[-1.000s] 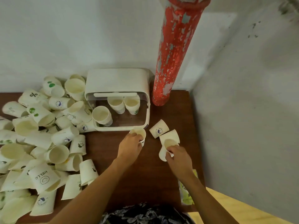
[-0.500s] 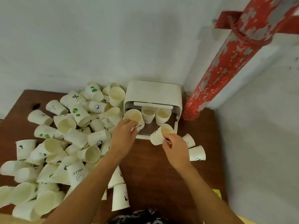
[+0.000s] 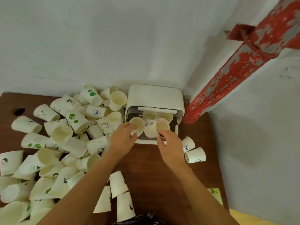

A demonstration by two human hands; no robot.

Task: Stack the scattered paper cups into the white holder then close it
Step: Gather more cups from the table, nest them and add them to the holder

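The white holder (image 3: pixel 155 96) stands open at the back of the brown table (image 3: pixel 155 172), its lid raised. Two upright cups (image 3: pixel 165 115) stand deep inside it. My left hand (image 3: pixel 122 139) grips a paper cup (image 3: pixel 137 124) at the holder's left front, mouth facing me. My right hand (image 3: pixel 170 145) pinches the rim of a second cup (image 3: pixel 158 127) at the holder's middle front. A large heap of scattered paper cups (image 3: pixel 65 137) covers the table's left side.
Two loose cups (image 3: pixel 192 151) lie right of the holder. Three more cups (image 3: pixel 117 194) lie near the front edge. A peeling red pipe (image 3: pixel 227 80) slants up from the table's back right corner. Walls close in behind and on the right.
Both hands have carried their cups forward from the table into the holder's opening. The camera has tilted up and back, showing more wall.
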